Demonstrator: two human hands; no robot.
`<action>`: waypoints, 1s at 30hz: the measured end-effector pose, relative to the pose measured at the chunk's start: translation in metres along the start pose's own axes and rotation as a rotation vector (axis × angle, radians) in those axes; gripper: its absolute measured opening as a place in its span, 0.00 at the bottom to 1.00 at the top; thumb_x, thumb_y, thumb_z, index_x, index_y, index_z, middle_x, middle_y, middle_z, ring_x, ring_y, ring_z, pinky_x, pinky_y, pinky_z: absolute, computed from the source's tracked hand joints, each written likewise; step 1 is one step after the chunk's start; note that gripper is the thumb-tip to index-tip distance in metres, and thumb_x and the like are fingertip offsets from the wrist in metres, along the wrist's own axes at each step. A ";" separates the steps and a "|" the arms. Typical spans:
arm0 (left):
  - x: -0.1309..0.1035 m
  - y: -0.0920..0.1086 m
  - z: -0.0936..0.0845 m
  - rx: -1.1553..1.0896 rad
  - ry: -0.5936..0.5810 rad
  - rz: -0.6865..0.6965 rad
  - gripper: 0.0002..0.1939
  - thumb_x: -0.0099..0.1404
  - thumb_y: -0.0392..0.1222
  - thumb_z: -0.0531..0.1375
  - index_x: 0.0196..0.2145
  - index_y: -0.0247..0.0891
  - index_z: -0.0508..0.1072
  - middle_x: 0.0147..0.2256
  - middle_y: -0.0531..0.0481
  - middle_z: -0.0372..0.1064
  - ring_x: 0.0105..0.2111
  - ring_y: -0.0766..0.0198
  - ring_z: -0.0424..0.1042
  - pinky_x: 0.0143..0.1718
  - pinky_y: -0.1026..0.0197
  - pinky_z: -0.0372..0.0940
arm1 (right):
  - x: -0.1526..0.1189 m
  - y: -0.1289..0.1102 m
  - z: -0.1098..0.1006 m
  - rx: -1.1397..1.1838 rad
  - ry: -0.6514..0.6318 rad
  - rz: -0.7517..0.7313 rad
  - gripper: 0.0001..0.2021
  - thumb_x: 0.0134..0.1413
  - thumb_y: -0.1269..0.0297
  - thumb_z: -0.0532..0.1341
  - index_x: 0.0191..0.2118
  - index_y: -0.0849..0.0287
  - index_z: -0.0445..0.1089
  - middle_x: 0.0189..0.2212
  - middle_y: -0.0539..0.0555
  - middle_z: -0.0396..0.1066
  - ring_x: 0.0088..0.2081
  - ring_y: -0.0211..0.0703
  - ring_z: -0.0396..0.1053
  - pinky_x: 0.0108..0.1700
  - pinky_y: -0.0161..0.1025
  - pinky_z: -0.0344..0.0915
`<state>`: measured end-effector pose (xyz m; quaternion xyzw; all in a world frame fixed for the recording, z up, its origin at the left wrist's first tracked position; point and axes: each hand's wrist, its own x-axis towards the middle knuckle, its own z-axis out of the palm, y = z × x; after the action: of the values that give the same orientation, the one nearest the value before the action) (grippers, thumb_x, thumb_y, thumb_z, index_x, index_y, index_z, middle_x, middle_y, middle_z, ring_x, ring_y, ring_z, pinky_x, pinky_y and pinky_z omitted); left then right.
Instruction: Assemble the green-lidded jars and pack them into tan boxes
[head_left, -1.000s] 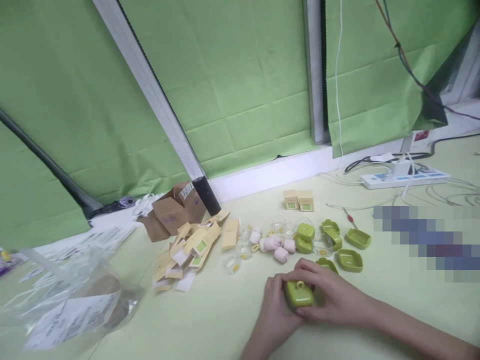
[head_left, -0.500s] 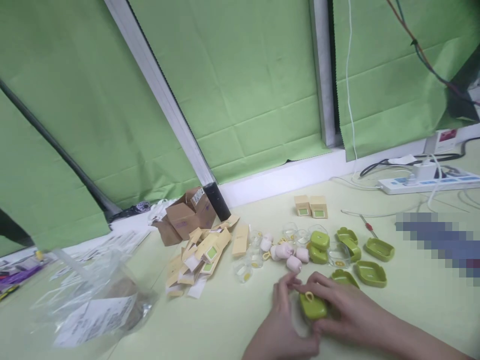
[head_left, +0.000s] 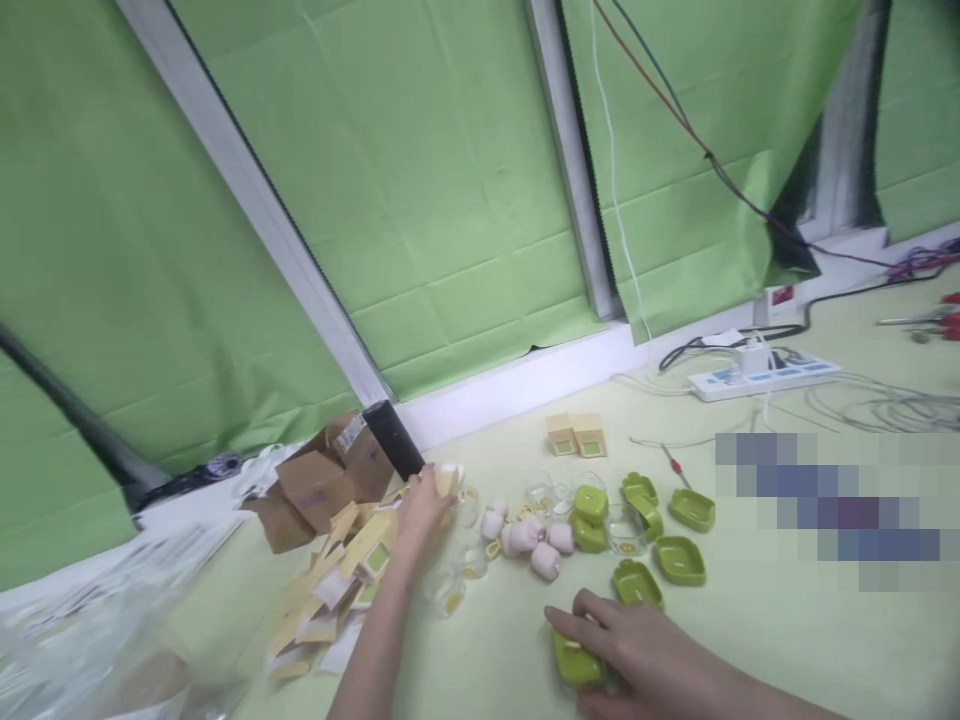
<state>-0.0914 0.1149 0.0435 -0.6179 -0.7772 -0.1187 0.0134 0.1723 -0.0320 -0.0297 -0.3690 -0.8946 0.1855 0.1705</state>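
My right hand (head_left: 637,655) is closed over a small green lidded case (head_left: 574,662) near the front edge of the view, fingers across its top. Farther left, my left hand (head_left: 424,508) is wrapped round a small tan carton (head_left: 447,484), which the fingers partly hide. Tan cartons and white papers (head_left: 330,590) lie heaped just left of that forearm. Between the hands sit clear plastic cases (head_left: 445,592) and pale pink rolls (head_left: 546,561). Beyond my right hand are green trays (head_left: 680,560) and a stacked pair of green pieces (head_left: 589,535).
Two tan boxes (head_left: 590,436) stand at the back. A power strip (head_left: 765,378) with cables and a red-handled screwdriver (head_left: 676,464) lie to the right. Brown cartons (head_left: 322,485) and a black cylinder (head_left: 393,440) are at back left; clear plastic (head_left: 60,650) is at lower left.
My left hand has left the green case and reached away to the left, onto a tan carton. My right hand stays on the case. The view has shifted right.
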 end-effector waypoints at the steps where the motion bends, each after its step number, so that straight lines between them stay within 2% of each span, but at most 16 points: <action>1: 0.000 -0.001 -0.004 -0.043 0.022 0.006 0.28 0.56 0.43 0.61 0.54 0.38 0.60 0.49 0.40 0.62 0.48 0.48 0.65 0.47 0.45 0.60 | 0.001 0.000 -0.001 -0.002 0.001 0.000 0.32 0.44 0.63 0.62 0.58 0.52 0.58 0.44 0.59 0.69 0.38 0.57 0.71 0.33 0.42 0.65; 3: -0.004 -0.002 -0.015 -0.167 0.077 0.010 0.32 0.54 0.42 0.60 0.55 0.39 0.58 0.48 0.38 0.61 0.49 0.43 0.64 0.48 0.43 0.58 | 0.002 -0.001 -0.002 -0.001 0.008 0.001 0.33 0.43 0.64 0.62 0.58 0.52 0.58 0.43 0.59 0.70 0.37 0.56 0.71 0.32 0.41 0.65; 5: -0.015 0.001 -0.028 -0.301 0.160 0.016 0.33 0.55 0.43 0.57 0.57 0.39 0.54 0.50 0.37 0.59 0.50 0.44 0.63 0.48 0.44 0.59 | 0.002 -0.003 -0.004 0.008 0.001 0.009 0.33 0.42 0.65 0.63 0.58 0.52 0.59 0.43 0.59 0.70 0.38 0.57 0.71 0.33 0.42 0.66; 8: -0.044 0.012 -0.042 -0.523 0.285 0.051 0.33 0.58 0.42 0.51 0.60 0.40 0.46 0.53 0.40 0.57 0.50 0.54 0.65 0.46 0.55 0.63 | 0.001 -0.004 -0.008 0.063 -0.003 0.041 0.31 0.41 0.66 0.64 0.56 0.51 0.63 0.44 0.60 0.71 0.41 0.59 0.71 0.38 0.45 0.67; 10: -0.070 0.023 -0.043 -0.728 0.275 0.078 0.28 0.60 0.43 0.45 0.58 0.39 0.51 0.50 0.44 0.63 0.46 0.59 0.68 0.42 0.60 0.65 | -0.001 -0.002 -0.011 0.186 0.068 0.077 0.29 0.42 0.63 0.65 0.55 0.49 0.65 0.46 0.59 0.71 0.44 0.59 0.70 0.42 0.47 0.67; 11: -0.084 0.029 -0.041 -1.092 0.164 0.062 0.26 0.59 0.46 0.46 0.55 0.37 0.57 0.48 0.45 0.66 0.44 0.57 0.69 0.41 0.59 0.66 | -0.001 0.000 -0.012 0.279 0.136 0.110 0.28 0.44 0.60 0.64 0.55 0.48 0.64 0.48 0.58 0.70 0.46 0.58 0.69 0.44 0.47 0.67; 12: -0.098 0.035 -0.037 -1.383 -0.004 0.022 0.27 0.58 0.50 0.48 0.52 0.35 0.61 0.45 0.44 0.69 0.43 0.54 0.70 0.41 0.57 0.66 | -0.001 0.003 -0.014 0.387 0.212 0.163 0.28 0.46 0.57 0.63 0.56 0.47 0.62 0.50 0.57 0.68 0.47 0.57 0.68 0.45 0.47 0.67; 13: -0.111 0.041 -0.032 -1.578 -0.185 -0.024 0.27 0.56 0.53 0.51 0.48 0.33 0.65 0.42 0.43 0.71 0.42 0.52 0.70 0.40 0.55 0.66 | -0.001 0.007 -0.016 0.500 0.284 0.233 0.29 0.49 0.53 0.61 0.58 0.47 0.59 0.52 0.57 0.66 0.46 0.56 0.69 0.43 0.48 0.68; 14: -0.123 0.046 -0.025 -1.710 -0.370 -0.066 0.29 0.54 0.57 0.52 0.45 0.31 0.68 0.40 0.41 0.72 0.42 0.49 0.71 0.41 0.53 0.66 | 0.001 0.011 -0.018 0.613 0.343 0.306 0.29 0.51 0.50 0.59 0.59 0.47 0.57 0.54 0.58 0.65 0.45 0.56 0.70 0.41 0.49 0.69; 16: -0.143 0.054 -0.008 -1.849 -0.585 -0.086 0.31 0.52 0.60 0.57 0.43 0.31 0.70 0.40 0.39 0.73 0.44 0.46 0.70 0.42 0.52 0.65 | 0.005 0.019 -0.024 0.816 0.455 0.418 0.31 0.52 0.47 0.57 0.61 0.50 0.52 0.55 0.60 0.63 0.43 0.55 0.71 0.39 0.50 0.70; 20: -0.166 0.067 0.022 -1.905 -0.711 0.041 0.27 0.54 0.51 0.63 0.50 0.40 0.65 0.48 0.45 0.69 0.48 0.52 0.67 0.47 0.55 0.62 | 0.012 0.025 -0.035 1.137 0.617 0.425 0.32 0.51 0.47 0.60 0.59 0.55 0.53 0.57 0.60 0.61 0.52 0.52 0.66 0.50 0.46 0.66; 23: -0.174 0.077 0.032 -1.893 -0.734 0.048 0.21 0.61 0.47 0.58 0.51 0.42 0.63 0.50 0.48 0.67 0.52 0.56 0.63 0.51 0.57 0.58 | 0.014 0.020 -0.040 1.299 0.614 0.425 0.29 0.50 0.47 0.60 0.56 0.53 0.58 0.57 0.58 0.61 0.52 0.52 0.66 0.47 0.45 0.69; 25: -0.177 0.082 0.033 -1.886 -0.758 0.012 0.19 0.64 0.49 0.55 0.50 0.41 0.64 0.50 0.48 0.66 0.53 0.56 0.62 0.51 0.58 0.58 | 0.013 0.015 -0.042 1.352 0.607 0.409 0.28 0.50 0.47 0.61 0.55 0.53 0.59 0.54 0.57 0.65 0.49 0.52 0.68 0.46 0.46 0.69; 28: -0.181 0.084 0.032 -1.864 -0.852 -0.062 0.26 0.59 0.57 0.56 0.49 0.38 0.64 0.48 0.45 0.67 0.49 0.53 0.65 0.48 0.55 0.60 | 0.012 0.013 -0.043 1.359 0.573 0.400 0.29 0.50 0.49 0.62 0.56 0.54 0.57 0.48 0.57 0.70 0.42 0.49 0.72 0.44 0.46 0.69; 30: -0.184 0.080 0.033 -1.856 -0.921 -0.063 0.33 0.52 0.55 0.63 0.52 0.41 0.60 0.47 0.44 0.67 0.44 0.53 0.68 0.45 0.54 0.61 | 0.012 0.012 -0.042 1.330 0.535 0.410 0.28 0.51 0.50 0.61 0.56 0.54 0.57 0.45 0.56 0.71 0.39 0.47 0.73 0.44 0.46 0.69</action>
<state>0.0332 -0.0379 -0.0055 -0.3502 -0.3256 -0.4233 -0.7695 0.1905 -0.0067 0.0032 -0.3799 -0.4347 0.6197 0.5317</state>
